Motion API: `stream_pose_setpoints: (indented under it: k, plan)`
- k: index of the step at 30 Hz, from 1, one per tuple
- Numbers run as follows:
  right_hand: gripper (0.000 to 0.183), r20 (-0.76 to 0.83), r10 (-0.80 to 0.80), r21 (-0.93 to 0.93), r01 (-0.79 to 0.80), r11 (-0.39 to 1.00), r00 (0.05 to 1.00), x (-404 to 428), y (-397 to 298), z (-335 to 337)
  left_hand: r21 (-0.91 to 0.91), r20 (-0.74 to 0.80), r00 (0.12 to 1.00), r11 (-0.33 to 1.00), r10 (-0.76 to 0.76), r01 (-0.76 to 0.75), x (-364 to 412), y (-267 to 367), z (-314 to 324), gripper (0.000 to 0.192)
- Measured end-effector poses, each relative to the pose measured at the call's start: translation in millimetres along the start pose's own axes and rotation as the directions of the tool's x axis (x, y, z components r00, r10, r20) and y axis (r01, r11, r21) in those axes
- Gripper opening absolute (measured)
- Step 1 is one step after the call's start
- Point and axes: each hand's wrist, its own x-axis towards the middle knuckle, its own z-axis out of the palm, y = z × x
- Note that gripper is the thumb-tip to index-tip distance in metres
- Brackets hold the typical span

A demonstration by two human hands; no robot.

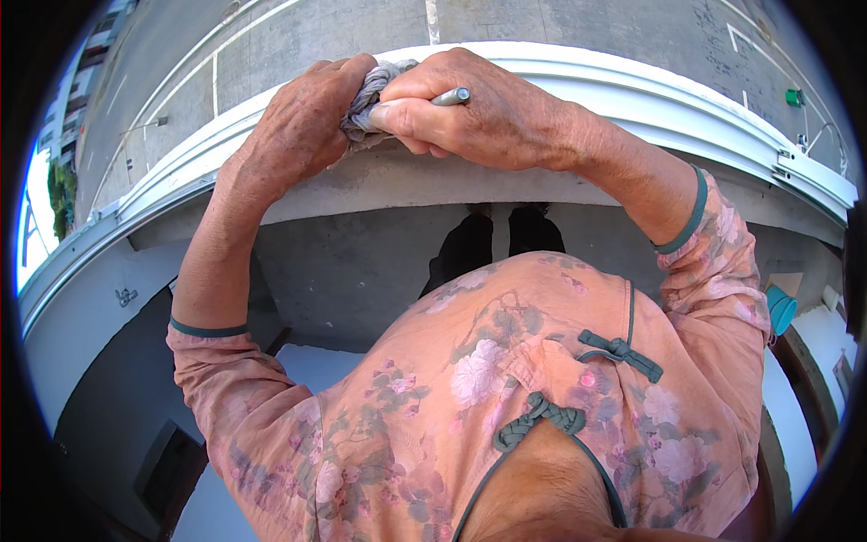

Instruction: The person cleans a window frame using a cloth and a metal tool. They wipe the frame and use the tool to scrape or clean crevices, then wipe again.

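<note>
A grey, crumpled cloth (371, 101) is bunched between my two hands at the white window frame (569, 85). My left hand (313, 112) grips the cloth from the left side, its fingertips hidden on the far side. In my right hand (467, 112) is a thin metal rod (451, 96), its rounded end poking out between thumb and fist. The thumb points at the cloth, and those fingers also touch the fabric. Where the rod's other end lies cannot be seen; the hand and cloth cover it.
A concrete sill (433, 179) runs just below the frame on my side. Beyond it lies paved ground (488, 20) with white lines, far below. A metal latch (126, 296) is on the left wall, and a turquoise container (781, 310) stands at the right.
</note>
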Motion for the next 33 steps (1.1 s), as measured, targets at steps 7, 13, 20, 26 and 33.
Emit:
stream_pose_setpoints:
  k: [7, 13, 20, 26, 33]
  plan:
    - [0.04, 0.089, 0.088, 0.245, -0.108, 0.963, 0.992, 49.3, 3.6, 33.6, 0.219, 0.072, 0.985, 0.966, -0.156, 0.137, -26.4, -28.8, -12.4, 0.04]
    - [0.042, 0.16, 0.054, 0.472, -0.125, 0.873, 0.986, 88.5, 10.6, 68.8, 0.324, 0.271, 0.849, 0.873, -0.454, 0.364, -16.5, -60.1, -26.0, 0.044]
    - [0.039, 0.191, 0.137, 0.666, -0.231, 0.71, 0.972, 111.5, 22.0, 98.9, 0.509, 0.223, 0.819, 0.78, -0.529, 0.366, -15.8, -88.0, -35.8, 0.039]
    - [0.037, 0.215, 0.201, 0.78, -0.292, 0.553, 0.956, 147.5, 17.7, 117.1, 0.549, 0.163, 0.706, 0.657, -0.69, 0.516, -15.1, -83.5, -50.6, 0.026]
    - [0.041, -0.348, -0.206, 0.413, 0.347, 0.842, 0.914, 210.3, 30.5, 101.0, 0.472, -0.214, 0.709, 0.565, -0.672, 0.677, 4.7, -91.1, -107.4, 0.035]
